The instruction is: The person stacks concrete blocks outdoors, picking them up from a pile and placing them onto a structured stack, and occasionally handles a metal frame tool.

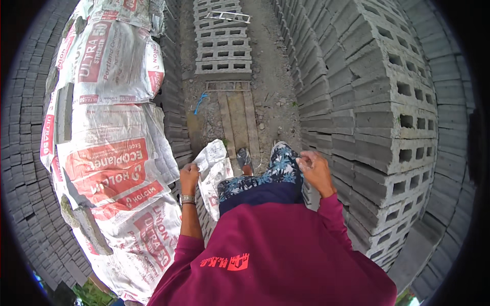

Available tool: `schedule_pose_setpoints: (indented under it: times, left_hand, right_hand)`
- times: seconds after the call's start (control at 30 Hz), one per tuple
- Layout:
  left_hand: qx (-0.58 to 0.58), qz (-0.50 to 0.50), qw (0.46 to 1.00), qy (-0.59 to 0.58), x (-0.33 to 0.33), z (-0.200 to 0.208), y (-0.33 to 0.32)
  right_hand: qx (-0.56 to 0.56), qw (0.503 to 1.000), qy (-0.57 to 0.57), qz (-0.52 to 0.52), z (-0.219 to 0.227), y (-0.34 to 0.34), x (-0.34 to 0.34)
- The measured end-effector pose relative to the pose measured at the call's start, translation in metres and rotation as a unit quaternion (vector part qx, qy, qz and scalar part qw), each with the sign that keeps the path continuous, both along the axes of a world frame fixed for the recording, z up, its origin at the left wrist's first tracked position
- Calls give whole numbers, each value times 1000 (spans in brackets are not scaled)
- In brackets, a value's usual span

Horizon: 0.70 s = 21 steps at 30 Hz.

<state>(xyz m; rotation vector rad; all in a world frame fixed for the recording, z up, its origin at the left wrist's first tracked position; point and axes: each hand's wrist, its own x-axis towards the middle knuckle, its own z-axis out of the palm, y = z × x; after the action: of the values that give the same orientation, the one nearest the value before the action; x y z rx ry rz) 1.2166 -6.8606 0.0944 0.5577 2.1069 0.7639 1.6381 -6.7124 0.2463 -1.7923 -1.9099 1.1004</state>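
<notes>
My left hand (189, 174), with a metal watch on its wrist, is closed on the edge of an empty white cement sack (213, 171). The crumpled sack hangs down beside my left leg. To the right, my right hand (313, 171) is held by my thigh, its fingers loosely bent and partly apart, with nothing visible in them. Close to my left arm, flattened white and red cement sacks (120, 137) cover the top of a stack of blocks.
Tall stacks of grey hollow concrete blocks (367, 122) rise on the right. Ahead stands a lower row of blocks (223, 53) with a light metal frame (228, 17) on top. Wooden planks (237, 120) and a blue strip (200, 103) lie on gravelly ground. Block pieces (65, 112) weigh down the sacks.
</notes>
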Motion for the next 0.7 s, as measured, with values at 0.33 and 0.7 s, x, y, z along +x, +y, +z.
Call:
schedule_pose_setpoints:
  times: [0.33, 0.7]
  left_hand:
    - [-66, 121, 987, -82, 20, -22, 73]
    - [-92, -105, 988, 64, -44, -136, 298]
  right_hand:
    - [-126, 990, -40, 45, -136, 214, -23]
    - [-271, 952, -139, 9, -366, 344, -70]
